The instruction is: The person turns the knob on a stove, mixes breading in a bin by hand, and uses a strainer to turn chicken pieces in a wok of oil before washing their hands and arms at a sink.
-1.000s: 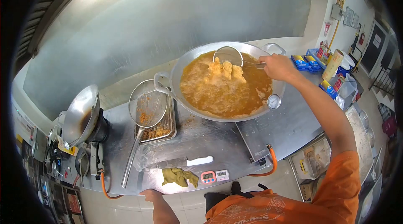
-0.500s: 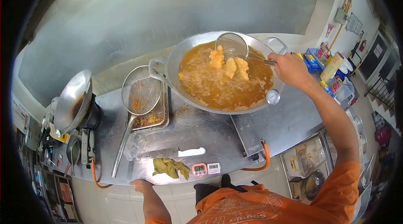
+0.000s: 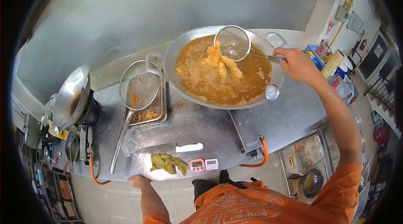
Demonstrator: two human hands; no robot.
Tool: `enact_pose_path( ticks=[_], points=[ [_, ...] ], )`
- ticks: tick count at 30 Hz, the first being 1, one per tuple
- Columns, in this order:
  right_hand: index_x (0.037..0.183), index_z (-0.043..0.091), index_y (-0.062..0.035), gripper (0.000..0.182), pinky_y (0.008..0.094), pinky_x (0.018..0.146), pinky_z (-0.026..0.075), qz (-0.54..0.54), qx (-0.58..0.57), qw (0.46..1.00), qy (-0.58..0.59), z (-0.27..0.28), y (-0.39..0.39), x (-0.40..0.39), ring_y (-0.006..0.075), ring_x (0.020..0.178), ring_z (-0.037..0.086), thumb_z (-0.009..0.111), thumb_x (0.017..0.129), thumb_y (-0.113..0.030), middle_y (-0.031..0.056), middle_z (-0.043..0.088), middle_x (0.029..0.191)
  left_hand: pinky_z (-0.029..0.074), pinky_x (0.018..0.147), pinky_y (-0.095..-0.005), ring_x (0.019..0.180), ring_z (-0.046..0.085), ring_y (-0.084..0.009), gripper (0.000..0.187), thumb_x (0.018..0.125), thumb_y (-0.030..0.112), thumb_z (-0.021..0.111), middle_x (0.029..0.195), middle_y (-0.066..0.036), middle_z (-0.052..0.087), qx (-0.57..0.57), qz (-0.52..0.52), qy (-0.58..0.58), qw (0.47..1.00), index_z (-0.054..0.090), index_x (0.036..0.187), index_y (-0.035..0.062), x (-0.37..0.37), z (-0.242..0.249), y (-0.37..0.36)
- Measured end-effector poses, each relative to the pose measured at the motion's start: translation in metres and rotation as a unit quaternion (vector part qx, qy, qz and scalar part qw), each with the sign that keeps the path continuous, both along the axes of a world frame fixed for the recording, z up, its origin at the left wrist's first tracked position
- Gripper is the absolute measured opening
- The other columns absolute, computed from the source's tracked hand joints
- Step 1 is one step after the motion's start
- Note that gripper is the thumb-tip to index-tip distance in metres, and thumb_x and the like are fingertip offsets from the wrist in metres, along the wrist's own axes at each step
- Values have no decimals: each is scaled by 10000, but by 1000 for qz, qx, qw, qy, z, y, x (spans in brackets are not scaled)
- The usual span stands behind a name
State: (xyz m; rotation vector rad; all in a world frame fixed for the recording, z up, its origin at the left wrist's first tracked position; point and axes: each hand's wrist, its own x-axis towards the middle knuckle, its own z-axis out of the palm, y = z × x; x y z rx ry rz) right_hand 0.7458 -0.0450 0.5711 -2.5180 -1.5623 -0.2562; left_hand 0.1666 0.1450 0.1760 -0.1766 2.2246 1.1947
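Note:
A wide metal wok (image 3: 170,82) holds bubbling brown oil with golden fried pieces (image 3: 221,62) floating near its middle. My right hand (image 3: 299,66) is closed round the handle of a wire strainer (image 3: 233,42), whose round mesh is tilted over the oil beside the pieces. A dial thermometer (image 3: 272,92) sits at the wok's right rim. At the table's front edge rests my left hand (image 3: 139,180); its fingers are partly hidden, and I cannot make out whether it grips the edge. Nearby lie a green cloth (image 3: 168,163) and a white-handled knife (image 3: 189,147).
A second strainer (image 3: 140,85) lies over a crumb-covered rack tray (image 3: 164,114). Left of it, another wok (image 3: 72,98) stands on a burner. Two timers, one a pink timer (image 3: 197,165), are by the cloth. An orange hose (image 3: 265,154) hangs at the front edge.
The strainer in my right hand has moved slightly and tilted more upright. The fried pieces have shifted and turned in the oil. The view has moved a little.

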Motion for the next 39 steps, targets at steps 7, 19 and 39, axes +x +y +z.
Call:
enact_pose_path(
  ticks=[7,19,39],
  points=[
    [1038,600,-81,269,406,747,460,37,2,993,112,0,-10,27,332,825,607,500,788,-85,189,631,842,452,901,-487,1097,517,-405,766,923,554,222,1216,-268,502,31,-42,-18,998,427,1197,-131,6,12,-5],
    [1029,614,-89,277,403,718,474,-33,1,999,7,4,-20,45,307,803,613,516,770,-81,158,638,828,443,916,-472,1093,510,-416,749,935,518,223,1233,-271,496,25,-44,-8,999,421,1205,-152,15,25,-11],
    [890,623,-86,200,322,420,378,-61,-306,929,197,-24,95,60,162,512,523,524,716,-99,62,591,670,394,966,-504,1104,489,-465,866,893,610,220,1198,-347,480,10,-67,37,997,454,1160,-180,-2,1,-2]
  ],
)
